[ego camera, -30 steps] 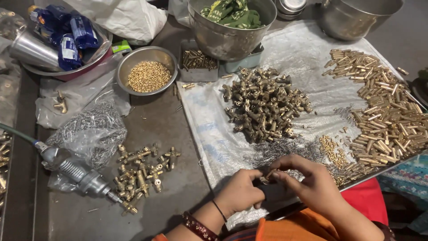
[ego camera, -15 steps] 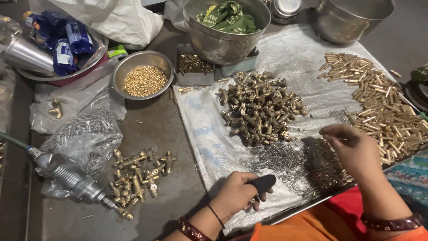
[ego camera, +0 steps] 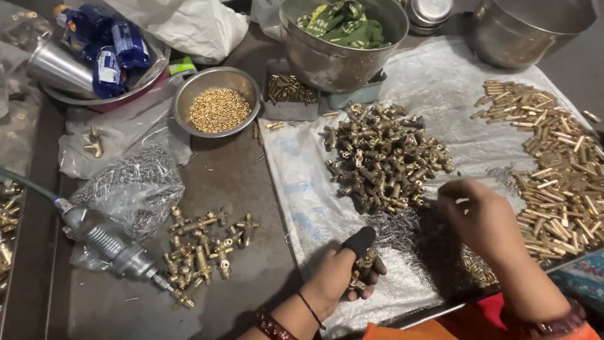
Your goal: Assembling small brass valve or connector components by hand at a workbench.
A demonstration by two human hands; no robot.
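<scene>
My left hand (ego camera: 343, 274) rests low near the front edge, thumb in a black cover, its fingers closed on a small brass fitting (ego camera: 360, 272). My right hand (ego camera: 481, 217) reaches out to the right over a spread of thin dark springs or pins (ego camera: 402, 230), fingertips pinched down at the edge of that spread. Whether it holds anything is hidden. Behind the hands lies a heap of brass valve fittings (ego camera: 384, 157) on a white plastic sheet (ego camera: 302, 189). A large pile of short brass tubes (ego camera: 560, 164) lies at the right.
A pneumatic tool (ego camera: 107, 242) with hose lies at left beside several assembled brass fittings (ego camera: 201, 252). A steel bowl of small brass beads (ego camera: 217, 107), a bag of metal bits (ego camera: 129, 182), a big pot with green cloth (ego camera: 343, 31), and a dish with blue packets (ego camera: 107, 50) stand behind.
My two hands were together at the front edge; the right one moved out to the right over the dark pins, while the left stayed low holding its fitting.
</scene>
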